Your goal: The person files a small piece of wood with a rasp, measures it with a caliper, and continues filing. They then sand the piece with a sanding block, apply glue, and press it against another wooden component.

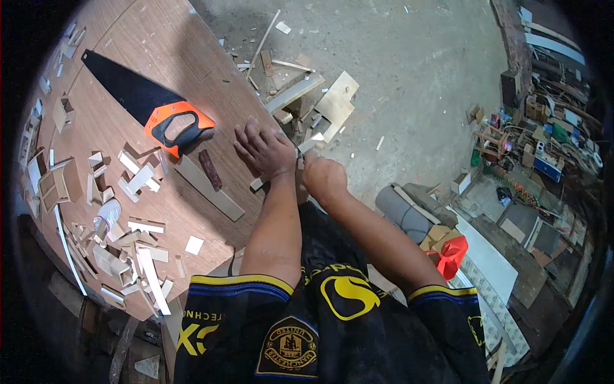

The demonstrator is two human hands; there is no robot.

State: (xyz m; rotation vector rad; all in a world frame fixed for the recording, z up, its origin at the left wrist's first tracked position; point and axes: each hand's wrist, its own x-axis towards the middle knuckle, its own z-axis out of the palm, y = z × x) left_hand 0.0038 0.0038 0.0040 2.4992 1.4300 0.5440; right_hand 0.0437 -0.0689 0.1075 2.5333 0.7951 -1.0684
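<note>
My left hand [263,150] lies palm down near the edge of the brown table [211,70], fingers stretched out and slightly apart. Below its wrist pokes the end of a small pale wood piece [257,184]. Just past the table edge, my right hand [325,181] is closed in a fist beside the left wrist. A pale, blade-like strip [311,142] shows between the two hands; I cannot tell what the fist grips. Left of my hands lie a flat wooden strip [217,198], a dark reddish-brown bar [209,169] and a handsaw [167,121] with an orange and black handle.
Wood offcuts [118,262] and small box-like pieces [61,182] crowd the table's left side. On the concrete floor [409,77] beyond the edge lie wood scraps [336,105]. To the right are a grey roll [403,211], a red bag [451,256] and piled clutter [543,153].
</note>
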